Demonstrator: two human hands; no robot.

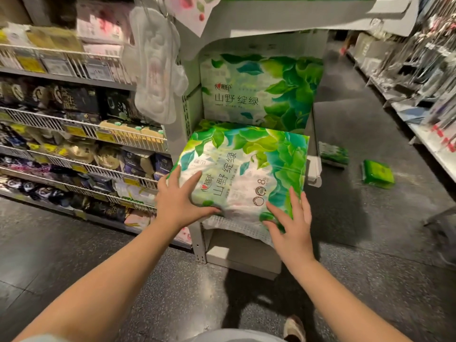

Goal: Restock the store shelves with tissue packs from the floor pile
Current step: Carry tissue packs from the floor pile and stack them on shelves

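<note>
**Tissue pack being settled on an end-of-aisle shelf**

At the end of a store aisle, a low grey shelf carries a large green-and-white tissue pack lying flat, its near edge overhanging the shelf front slightly. A second matching pack stands upright behind it, against the back panel.

Both bare hands rest on the flat pack's near end. The left hand has its fingers spread over the near-left corner, with the thumb along the front edge. The right hand lies on the near-right corner, fingers straight and splayed. Neither grip is curled around the wrapper; both press with flat fingers.

Two smaller green packs lie on the dark floor to the right, well apart from the shelf.

Judging by its look, the pack is bulky but light, soft and squashy, wrapped in glossy film likely to slip. Palms against opposite sides or corners seem the safest hold; pinching the film could tear it.
</note>
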